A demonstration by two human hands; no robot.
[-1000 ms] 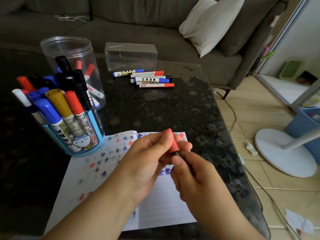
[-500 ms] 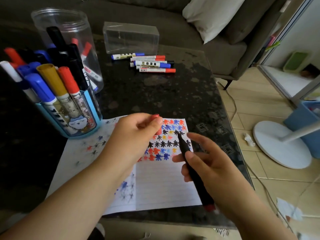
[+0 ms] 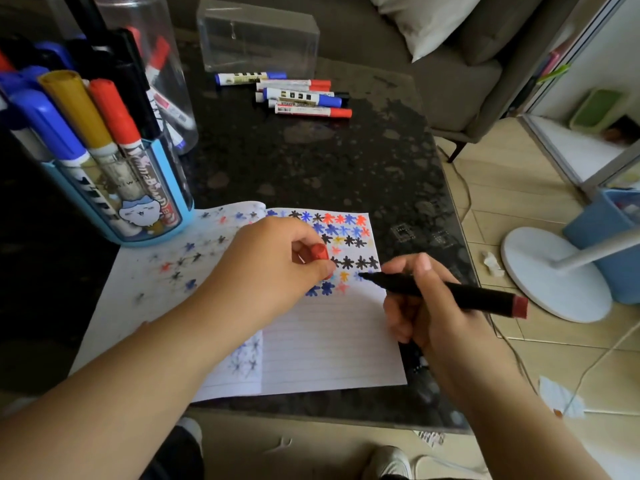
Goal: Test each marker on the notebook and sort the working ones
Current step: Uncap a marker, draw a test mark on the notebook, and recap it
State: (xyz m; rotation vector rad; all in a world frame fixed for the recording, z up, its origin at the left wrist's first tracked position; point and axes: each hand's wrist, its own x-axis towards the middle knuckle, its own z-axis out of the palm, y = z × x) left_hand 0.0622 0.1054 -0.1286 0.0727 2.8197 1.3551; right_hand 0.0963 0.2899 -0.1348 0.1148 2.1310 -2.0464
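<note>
We see a black marker (image 3: 446, 292) with a dark red end, pinched in the right hand (image 3: 427, 313) over the open notebook (image 3: 322, 341) on the bench (image 3: 311, 161). It lies nearly level, long axis left to right, tip pointing left and touching the page beside rows of coloured stars. The left hand (image 3: 273, 268) pinches its red cap (image 3: 318, 252) above the page.

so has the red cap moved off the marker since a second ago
Yes. The red cap, pinched in the left hand, now sits left of the marker tip, over the notebook.
</note>
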